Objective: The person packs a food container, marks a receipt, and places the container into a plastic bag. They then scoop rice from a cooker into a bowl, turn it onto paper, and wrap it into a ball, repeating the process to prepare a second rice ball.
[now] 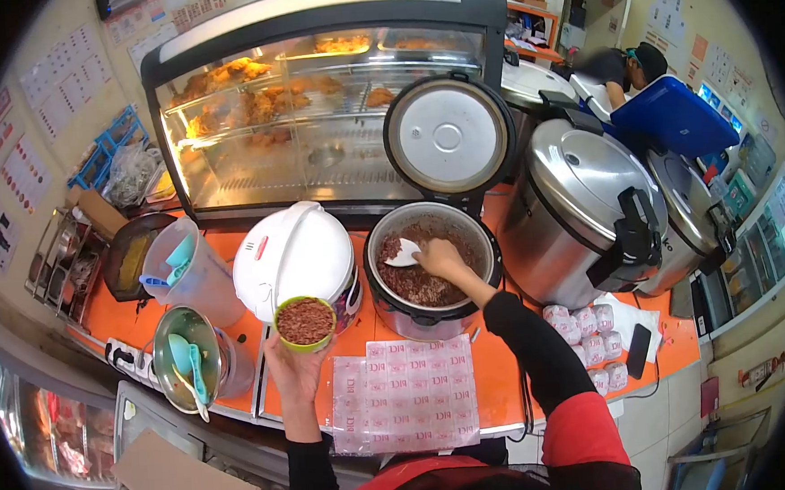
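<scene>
My left hand [294, 377] is wrapped around a small green bowl [309, 347], filled to the brim with reddish-brown rice [305, 322]. It is held upright in front of the closed white rice cooker [290, 256]. Inside the open rice cooker [386, 313], my right hand [443, 260] grips a white rice paddle [404, 253], its blade against the cooked rice [422, 288]. The cooker's round lid [449, 138] stands raised behind the pot. Printed wrapping sheets [420, 396] lie flat on the counter between my arms.
Several wrapped rice portions [586, 323] and a phone [638, 349] lie at the right. Large steel cookers [578, 189] stand beyond them. At the left are a plastic pitcher [173, 258] and a metal pot [169, 339]. A glass warming cabinet [324, 159] spans the back; another person [638, 66] is farther off.
</scene>
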